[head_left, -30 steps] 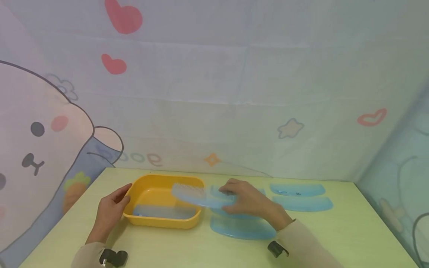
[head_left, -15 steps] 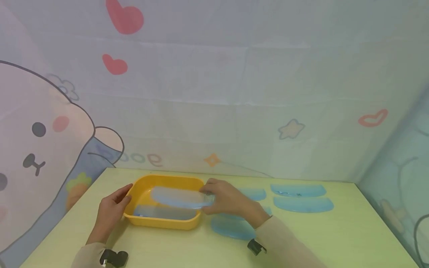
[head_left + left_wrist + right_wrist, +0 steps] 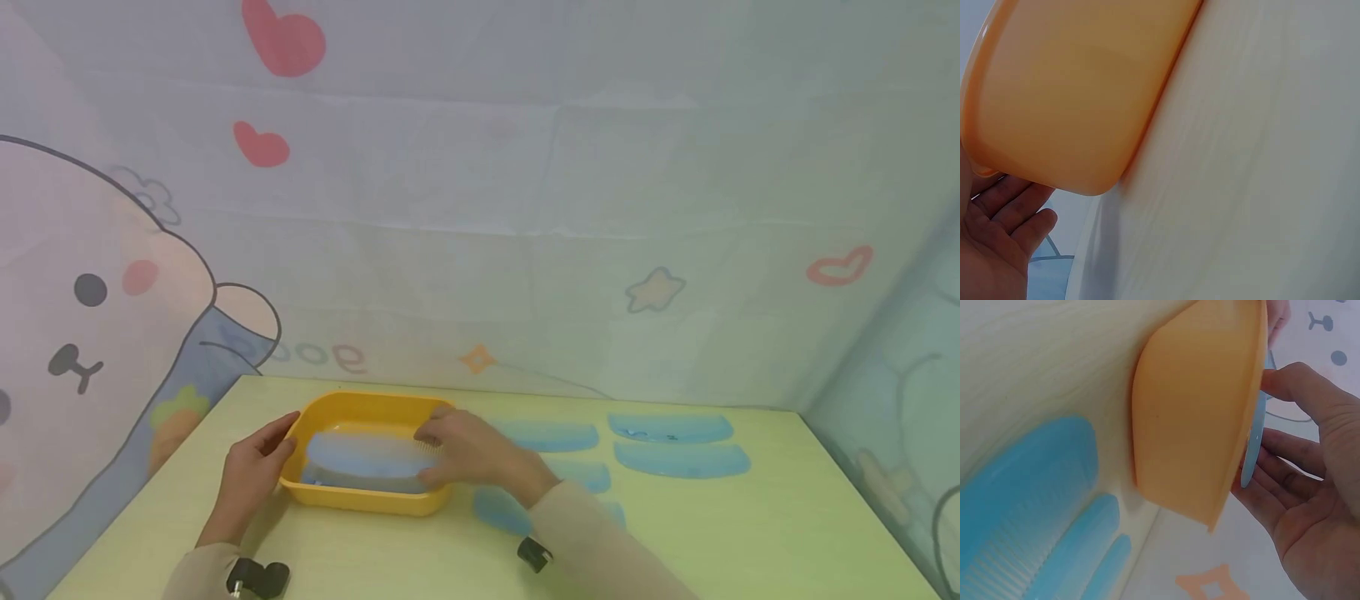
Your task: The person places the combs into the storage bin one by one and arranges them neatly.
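My right hand (image 3: 476,450) pinches a translucent blue comb (image 3: 360,454) by its right end, over the yellow plastic basin (image 3: 367,502). Beneath it, another comb lies inside the basin along the near wall, mostly covered. From the right wrist view, thumb and fingers of the right hand (image 3: 1316,462) hold the comb (image 3: 1252,447) from both sides at the basin's rim. At the basin's left end, my left hand (image 3: 251,475) touches the rim. In the left wrist view this hand (image 3: 1004,237) has relaxed fingers against the outer wall; its thumb is mostly hidden.
Right of the basin lie blue combs: a far one (image 3: 555,437), a middle one (image 3: 588,477) and a near one (image 3: 498,512), partly behind the right arm. Two more, a back comb (image 3: 667,427) and a front comb (image 3: 682,461), lie farther right. A printed cloth (image 3: 450,208) hangs behind the table.
My right hand has moved left, carrying the comb from above the table's combs to over the basin, and lower. My left hand has stayed at the rim.
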Action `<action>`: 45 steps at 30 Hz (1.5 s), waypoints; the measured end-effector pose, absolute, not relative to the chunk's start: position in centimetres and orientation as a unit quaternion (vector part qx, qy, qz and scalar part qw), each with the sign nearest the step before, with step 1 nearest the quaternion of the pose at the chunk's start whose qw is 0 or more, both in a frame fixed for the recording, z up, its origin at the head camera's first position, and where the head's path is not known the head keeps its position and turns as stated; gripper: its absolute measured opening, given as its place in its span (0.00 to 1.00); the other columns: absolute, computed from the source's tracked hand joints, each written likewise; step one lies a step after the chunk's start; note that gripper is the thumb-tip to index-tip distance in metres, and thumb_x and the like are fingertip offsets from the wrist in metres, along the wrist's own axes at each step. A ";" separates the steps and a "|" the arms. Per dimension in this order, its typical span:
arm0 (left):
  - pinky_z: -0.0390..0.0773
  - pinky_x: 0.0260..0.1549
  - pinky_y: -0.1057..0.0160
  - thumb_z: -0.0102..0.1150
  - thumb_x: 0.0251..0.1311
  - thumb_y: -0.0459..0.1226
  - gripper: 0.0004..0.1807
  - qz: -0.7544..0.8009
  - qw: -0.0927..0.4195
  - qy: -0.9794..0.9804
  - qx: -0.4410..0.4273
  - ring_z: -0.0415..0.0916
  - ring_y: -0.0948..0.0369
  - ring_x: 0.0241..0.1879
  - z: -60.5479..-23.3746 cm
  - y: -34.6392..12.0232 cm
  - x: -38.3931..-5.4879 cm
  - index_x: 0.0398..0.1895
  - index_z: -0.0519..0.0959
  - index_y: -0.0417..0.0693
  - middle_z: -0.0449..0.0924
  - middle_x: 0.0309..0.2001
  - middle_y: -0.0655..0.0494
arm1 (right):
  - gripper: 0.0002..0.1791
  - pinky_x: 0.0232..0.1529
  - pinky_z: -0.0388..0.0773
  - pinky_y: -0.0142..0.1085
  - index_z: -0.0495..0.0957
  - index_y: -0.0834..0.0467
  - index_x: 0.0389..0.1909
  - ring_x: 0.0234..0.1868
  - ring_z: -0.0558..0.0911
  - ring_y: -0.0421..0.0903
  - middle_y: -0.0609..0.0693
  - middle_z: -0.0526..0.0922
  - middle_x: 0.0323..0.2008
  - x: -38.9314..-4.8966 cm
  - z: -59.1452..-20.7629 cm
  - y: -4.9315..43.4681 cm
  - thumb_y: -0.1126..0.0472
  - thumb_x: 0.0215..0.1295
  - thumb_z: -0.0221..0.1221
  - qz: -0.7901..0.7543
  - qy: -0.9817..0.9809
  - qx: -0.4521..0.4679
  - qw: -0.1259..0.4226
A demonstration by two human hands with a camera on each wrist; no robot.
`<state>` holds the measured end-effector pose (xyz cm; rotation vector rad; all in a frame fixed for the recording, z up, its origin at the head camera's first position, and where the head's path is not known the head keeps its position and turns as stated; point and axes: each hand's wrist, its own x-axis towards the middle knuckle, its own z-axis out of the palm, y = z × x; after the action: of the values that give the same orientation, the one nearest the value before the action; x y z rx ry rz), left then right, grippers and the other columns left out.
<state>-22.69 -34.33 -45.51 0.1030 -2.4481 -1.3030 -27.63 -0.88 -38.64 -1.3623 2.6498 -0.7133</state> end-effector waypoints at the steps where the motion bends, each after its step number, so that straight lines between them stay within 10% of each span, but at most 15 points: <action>1: 0.72 0.46 0.85 0.56 0.77 0.29 0.22 -0.461 0.182 -0.868 0.036 0.80 0.61 0.57 -45.5 -34.3 -22.7 0.71 0.76 0.32 0.78 0.66 0.33 | 0.28 0.52 0.79 0.33 0.84 0.64 0.61 0.47 0.80 0.43 0.51 0.84 0.50 -27.7 -38.8 -1.0 0.55 0.63 0.74 -0.229 0.867 -0.441 0.041; 8: 0.72 0.47 0.85 0.55 0.78 0.29 0.22 -0.472 0.183 -0.862 0.030 0.75 0.81 0.50 -45.6 -34.1 -22.8 0.71 0.75 0.31 0.78 0.66 0.32 | 0.29 0.54 0.80 0.33 0.83 0.60 0.64 0.50 0.80 0.42 0.49 0.83 0.56 -28.0 -39.6 -1.7 0.51 0.67 0.72 -0.203 0.885 -0.415 0.063; 14: 0.72 0.46 0.85 0.55 0.78 0.30 0.22 -0.464 0.182 -0.867 0.031 0.78 0.44 0.62 -45.7 -34.1 -22.9 0.71 0.75 0.32 0.79 0.65 0.33 | 0.28 0.55 0.80 0.33 0.83 0.60 0.64 0.52 0.81 0.43 0.50 0.84 0.56 -28.6 -40.1 -2.1 0.51 0.66 0.73 -0.190 0.883 -0.423 0.070; 34: 0.70 0.47 0.86 0.54 0.78 0.28 0.22 -0.466 0.181 -0.865 0.037 0.75 0.39 0.64 -45.6 -34.0 -22.8 0.71 0.74 0.30 0.77 0.67 0.32 | 0.24 0.49 0.78 0.29 0.88 0.59 0.57 0.43 0.80 0.40 0.47 0.85 0.46 -28.9 -40.9 -3.5 0.51 0.64 0.75 -0.130 0.877 -0.459 0.054; 41: 0.70 0.47 0.87 0.54 0.78 0.29 0.22 -0.466 0.180 -0.865 0.042 0.75 0.38 0.65 -45.6 -34.0 -22.7 0.72 0.74 0.30 0.77 0.67 0.32 | 0.12 0.29 0.59 0.30 0.88 0.58 0.37 0.25 0.62 0.38 0.40 0.67 0.22 -28.9 -40.7 -4.1 0.53 0.64 0.76 -0.135 0.872 -0.464 0.073; 45: 0.70 0.46 0.87 0.54 0.78 0.29 0.22 -0.464 0.181 -0.866 0.042 0.75 0.38 0.64 -45.5 -34.0 -22.7 0.72 0.74 0.30 0.77 0.66 0.32 | 0.15 0.38 0.74 0.25 0.91 0.56 0.46 0.32 0.77 0.35 0.40 0.86 0.34 -28.9 -40.7 -4.2 0.52 0.64 0.76 -0.119 0.876 -0.461 0.072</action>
<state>-22.66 -34.04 -45.47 0.1194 -2.4456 -1.3117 -28.92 -4.24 -40.66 -1.3867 2.6342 -0.3589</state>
